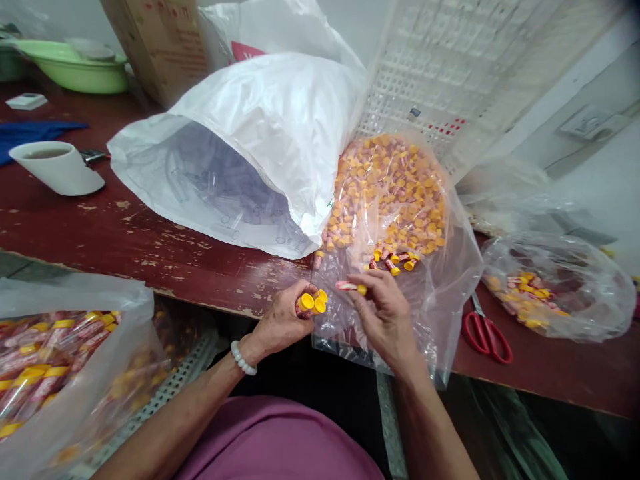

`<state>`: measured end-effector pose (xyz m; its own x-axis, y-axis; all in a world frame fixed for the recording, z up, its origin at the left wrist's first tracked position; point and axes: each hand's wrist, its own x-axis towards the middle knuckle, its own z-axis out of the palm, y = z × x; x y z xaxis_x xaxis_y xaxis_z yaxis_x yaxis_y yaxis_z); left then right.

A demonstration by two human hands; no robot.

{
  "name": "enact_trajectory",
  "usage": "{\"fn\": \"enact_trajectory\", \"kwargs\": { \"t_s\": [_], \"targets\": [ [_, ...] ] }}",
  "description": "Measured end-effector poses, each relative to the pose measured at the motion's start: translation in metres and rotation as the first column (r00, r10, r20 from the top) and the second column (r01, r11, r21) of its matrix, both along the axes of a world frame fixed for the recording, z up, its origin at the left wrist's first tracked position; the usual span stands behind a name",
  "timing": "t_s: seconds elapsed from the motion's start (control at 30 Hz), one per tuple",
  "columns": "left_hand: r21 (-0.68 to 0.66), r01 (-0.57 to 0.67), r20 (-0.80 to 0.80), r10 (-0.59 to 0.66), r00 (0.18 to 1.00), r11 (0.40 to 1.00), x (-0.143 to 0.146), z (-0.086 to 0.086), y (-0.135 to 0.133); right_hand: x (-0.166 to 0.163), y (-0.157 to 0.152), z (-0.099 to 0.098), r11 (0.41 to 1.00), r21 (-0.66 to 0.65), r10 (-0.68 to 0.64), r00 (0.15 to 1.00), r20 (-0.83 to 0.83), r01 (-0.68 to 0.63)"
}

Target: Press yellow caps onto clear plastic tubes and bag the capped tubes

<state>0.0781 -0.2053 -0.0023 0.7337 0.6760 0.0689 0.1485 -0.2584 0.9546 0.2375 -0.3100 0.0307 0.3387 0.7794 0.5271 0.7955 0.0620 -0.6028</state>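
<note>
My left hand is closed around a small bunch of yellow-capped tubes, caps facing up, just off the table's front edge. My right hand pinches one more yellow-capped tube lying sideways between thumb and fingers, close to the bunch. Both hands rest at the mouth of a clear plastic bag heaped with the same yellow-capped pieces. A large white sack lies open on its side behind my left hand, with clear empty tubes inside.
Red scissors lie on the worn red table at right, near another clear bag of capped pieces. At lower left a bag holds filled tubes. A white cup, green basin, cardboard box and white crate stand behind.
</note>
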Motion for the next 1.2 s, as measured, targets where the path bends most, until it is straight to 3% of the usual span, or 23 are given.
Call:
{"fn": "enact_trajectory", "kwargs": {
  "t_s": [0.1, 0.17, 0.37, 0.53, 0.6, 0.67, 0.77, 0.87, 0.97, 1.07, 1.2],
  "targets": [
    [0.134, 0.069, -0.023, -0.066, 0.998, 0.989, 0.000, 0.011, -0.004, -0.023, 0.004, 0.015, 0.980, -0.048, 0.197, 0.978, 0.072, -0.194],
    [0.166, 0.092, -0.031, -0.088, 0.996, 0.982, -0.001, 0.015, -0.006, -0.025, 0.004, 0.017, 0.967, -0.068, 0.252, 0.965, 0.076, -0.247],
    [0.120, 0.075, -0.037, -0.071, 0.997, 0.990, -0.002, 0.015, -0.007, -0.020, -0.001, 0.008, 0.994, 0.023, 0.103, 0.993, 0.062, -0.104],
    [0.084, 0.036, -0.033, -0.033, 0.999, 0.996, -0.001, 0.006, -0.010, -0.034, 0.005, -0.017, 0.978, -0.002, 0.203, 0.954, 0.222, -0.207],
    [0.030, 0.029, -0.023, -0.028, 0.999, 0.999, -0.001, 0.003, -0.010, -0.036, 0.005, -0.022, 0.977, -0.015, 0.212, 0.963, 0.169, -0.213],
    [-0.117, 0.028, 0.008, -0.027, 1.000, 0.993, -0.002, 0.002, -0.008, -0.034, 0.003, -0.019, 0.978, -0.040, 0.209, 0.977, 0.049, -0.207],
    [-0.437, 0.051, 0.074, -0.021, 0.997, 0.898, -0.004, 0.003, -0.004, -0.034, 0.000, -0.009, 0.969, -0.126, 0.208, 0.976, -0.064, -0.215],
    [-0.656, 0.142, 0.209, -0.003, 0.978, 0.741, -0.007, 0.006, -0.001, -0.040, 0.002, -0.006, 0.934, -0.206, 0.303, 0.953, 0.028, -0.291],
    [-0.761, 0.234, 0.321, 0.038, 0.946, 0.606, -0.007, 0.007, -0.003, -0.047, 0.009, -0.017, 0.921, -0.213, 0.361, 0.921, 0.146, -0.327],
    [-0.836, 0.214, 0.294, 0.082, 0.952, 0.505, -0.006, 0.005, -0.009, -0.051, 0.014, -0.031, 0.938, -0.165, 0.336, 0.917, 0.216, -0.305],
    [-0.863, 0.193, 0.268, 0.101, 0.958, 0.466, -0.008, 0.001, -0.013, -0.055, 0.024, -0.041, 0.956, -0.085, 0.292, 0.909, 0.296, -0.279]
  ]
}}
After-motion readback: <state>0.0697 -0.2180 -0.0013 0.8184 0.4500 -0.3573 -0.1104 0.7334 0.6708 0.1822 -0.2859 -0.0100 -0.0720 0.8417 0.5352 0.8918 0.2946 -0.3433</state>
